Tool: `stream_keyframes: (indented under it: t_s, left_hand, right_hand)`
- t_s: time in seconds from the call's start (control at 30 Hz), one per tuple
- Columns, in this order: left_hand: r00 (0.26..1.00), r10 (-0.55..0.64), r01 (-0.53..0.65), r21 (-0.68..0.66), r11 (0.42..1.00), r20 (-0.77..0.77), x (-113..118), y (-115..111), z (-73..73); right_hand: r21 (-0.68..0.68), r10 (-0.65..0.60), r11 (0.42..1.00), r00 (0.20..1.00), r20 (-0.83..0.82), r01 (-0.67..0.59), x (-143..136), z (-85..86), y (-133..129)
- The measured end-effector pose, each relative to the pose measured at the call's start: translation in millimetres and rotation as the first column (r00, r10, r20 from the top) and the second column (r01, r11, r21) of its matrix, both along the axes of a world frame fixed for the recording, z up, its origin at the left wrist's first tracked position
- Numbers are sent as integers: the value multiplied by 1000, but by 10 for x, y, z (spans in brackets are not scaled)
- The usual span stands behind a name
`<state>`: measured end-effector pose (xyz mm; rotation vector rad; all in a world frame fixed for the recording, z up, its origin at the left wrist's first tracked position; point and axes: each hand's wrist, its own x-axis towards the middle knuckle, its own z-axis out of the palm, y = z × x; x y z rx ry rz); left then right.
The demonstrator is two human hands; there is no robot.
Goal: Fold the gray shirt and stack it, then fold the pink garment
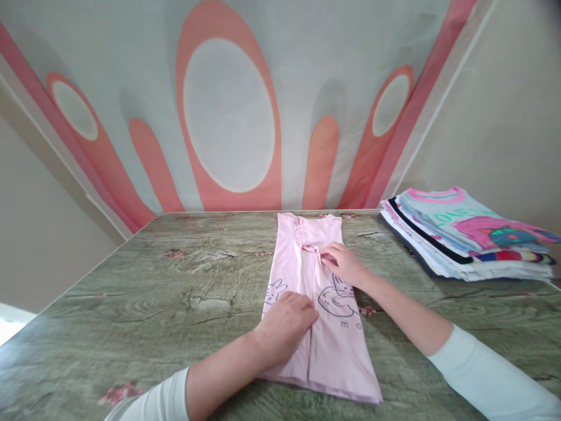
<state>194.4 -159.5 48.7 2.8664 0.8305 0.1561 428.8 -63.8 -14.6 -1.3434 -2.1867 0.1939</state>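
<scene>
A pink shirt (337,356) with rabbit line drawings and some letters lies lengthwise on the table, its two sides folded in towards the middle. My left hand (289,324) rests on the lower left part of the shirt, fingers curled near the centre line, their tips hidden beneath the hand. Higher up, my right hand (344,263) pinches the pink cloth by the neckline, right of the centre.
A stack of folded clothes (464,234), a grey shirt with pink trim on top, sits at the right back of the wood-patterned table (210,327). Behind the table's far edge hangs a grey and coral patterned cloth (289,88).
</scene>
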Motion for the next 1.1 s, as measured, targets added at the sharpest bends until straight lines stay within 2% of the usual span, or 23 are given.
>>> stream_keyframes:
  t_s: [0.13, 0.27, 0.4, 0.5, 0.67, 0.77, 0.83, 0.93, 1.1]
  left_hand:
    - [996, -60, 65, 96, 993, -60, 17, 23, -26]
    - [982, -152, 172, 183, 968, -115, 26, 75, -51]
    - [977, -199, 212, 198, 957, -82, 21, 111, -59]
    - [984, -174, 178, 122, 976, -39, 16, 120, -51]
    - [997, -76, 77, -77, 994, 14, -1, 99, 0]
    - [996, -30, 40, -130, 991, 82, -25, 81, 14]
    - [997, -37, 50, -170, 984, 75, -42, 79, 10]
    - [998, -63, 65, -255, 965, 19, -58, 79, 13]
    - [995, -95, 98, -335, 937, 24, -54, -23, 78]
  right_hand:
    - [30, -49, 998, 999, 11, 48, -20, -65, 24]
    - [58, -66, 996, 997, 33, 64, -51, -57, 5]
    - [71, -101, 993, 992, 74, 95, -75, -31, -16]
    - [71, -126, 990, 988, 94, 119, -87, -22, -19]
    - [74, -124, 990, 989, 79, 119, -85, -15, -21]
    - [94, -197, 977, 977, 77, 190, -53, -40, 4]
    - [98, -250, 966, 963, 100, 241, -17, -78, 39]
    - [37, -267, 964, 945, 188, 265, 36, -145, 98]
    - [-78, -180, 975, 943, 279, 209, 60, -173, 126]
